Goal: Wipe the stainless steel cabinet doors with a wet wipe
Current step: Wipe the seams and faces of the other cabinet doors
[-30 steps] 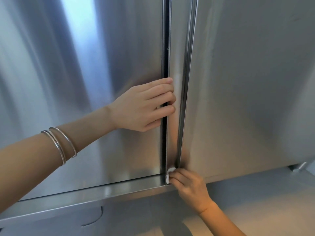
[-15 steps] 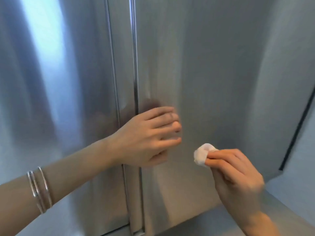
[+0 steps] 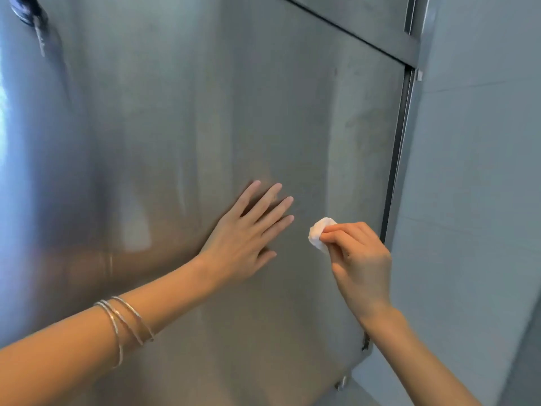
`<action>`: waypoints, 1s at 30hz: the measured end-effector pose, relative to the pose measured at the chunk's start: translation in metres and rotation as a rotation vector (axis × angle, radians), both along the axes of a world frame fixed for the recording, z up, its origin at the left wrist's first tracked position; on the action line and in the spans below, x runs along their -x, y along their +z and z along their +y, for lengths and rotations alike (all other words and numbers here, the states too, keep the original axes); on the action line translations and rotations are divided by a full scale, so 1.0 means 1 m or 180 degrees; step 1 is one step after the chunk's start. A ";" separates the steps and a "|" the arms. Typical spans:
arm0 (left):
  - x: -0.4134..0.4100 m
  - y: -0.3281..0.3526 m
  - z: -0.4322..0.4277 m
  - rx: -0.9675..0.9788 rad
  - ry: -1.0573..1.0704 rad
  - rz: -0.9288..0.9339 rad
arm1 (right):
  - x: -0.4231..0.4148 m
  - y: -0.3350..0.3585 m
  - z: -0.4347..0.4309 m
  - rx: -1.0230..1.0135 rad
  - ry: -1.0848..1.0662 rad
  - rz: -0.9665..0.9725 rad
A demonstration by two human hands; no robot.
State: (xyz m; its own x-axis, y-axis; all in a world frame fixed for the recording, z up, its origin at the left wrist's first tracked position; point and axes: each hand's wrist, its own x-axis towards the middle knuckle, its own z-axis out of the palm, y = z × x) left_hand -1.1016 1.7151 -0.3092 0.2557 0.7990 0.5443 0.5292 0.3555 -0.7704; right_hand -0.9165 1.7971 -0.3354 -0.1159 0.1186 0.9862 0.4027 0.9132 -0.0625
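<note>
A brushed stainless steel cabinet door (image 3: 222, 112) fills most of the view. My left hand (image 3: 248, 230) lies flat on it with fingers spread, thin silver bangles on the wrist. My right hand (image 3: 357, 253) pinches a small folded white wet wipe (image 3: 320, 234) and holds it against the door just right of my left fingertips, near the door's right edge.
The door's dark right edge (image 3: 395, 171) meets a pale wall (image 3: 474, 200). A second steel panel (image 3: 366, 19) sits above a slanted seam at the top right. A hinge or foot (image 3: 341, 383) shows at the door's bottom right corner.
The view has swung right, away from the gap between the doors. My left hand let go of the door edge and flattened on the panel. My right hand brought the wipe up from the bottom corner.
</note>
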 end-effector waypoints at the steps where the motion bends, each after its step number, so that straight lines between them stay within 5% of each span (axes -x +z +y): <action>1: 0.001 0.001 0.000 -0.0005 0.0070 0.0066 | 0.001 0.005 0.004 0.0004 -0.0030 -0.0080; 16: 0.012 0.006 -0.021 -0.0070 -0.0083 0.0370 | 0.011 0.019 0.013 0.0042 0.0187 -0.0469; 30: 0.063 -0.001 -0.145 -0.0099 0.0014 0.0327 | 0.034 0.046 0.002 -0.0284 0.0950 -0.0242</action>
State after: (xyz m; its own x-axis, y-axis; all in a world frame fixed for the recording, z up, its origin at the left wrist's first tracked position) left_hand -1.1647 1.5697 -0.3107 0.3079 0.7833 0.5401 0.4464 0.3824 -0.8090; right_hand -0.9506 1.7993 -0.2893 -0.2062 -0.0183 0.9783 0.1167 0.9922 0.0432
